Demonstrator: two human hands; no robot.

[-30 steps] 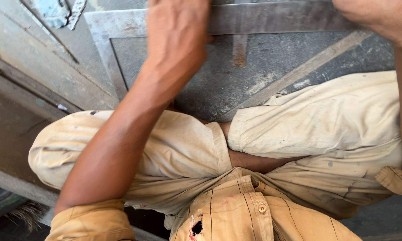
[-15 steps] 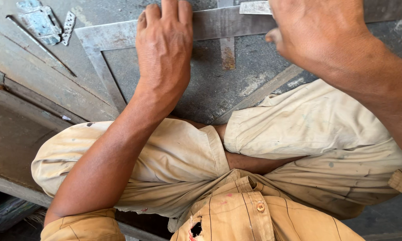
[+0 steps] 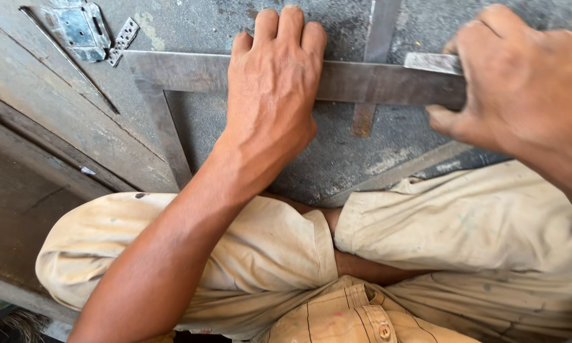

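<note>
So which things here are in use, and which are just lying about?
In use:
left hand, flat on the steel square
right hand, gripping a small metal piece at the square's edge
metal sheet underneath

Lying about:
hinge plate
perforated strip
thin rod

- The left hand (image 3: 274, 95) lies flat over the steel bar (image 3: 191, 71) of the frame, so the stretch of bar beneath the palm is hidden.
- The right hand (image 3: 521, 95) covers the bar's far end; what its fingers pinch can't be made out (only a pale metal piece (image 3: 433, 62) pokes out).
- The hinge plate (image 3: 79, 25) is cut off by the top edge.
- The upright strip (image 3: 382, 28) runs out of view at the top.
</note>
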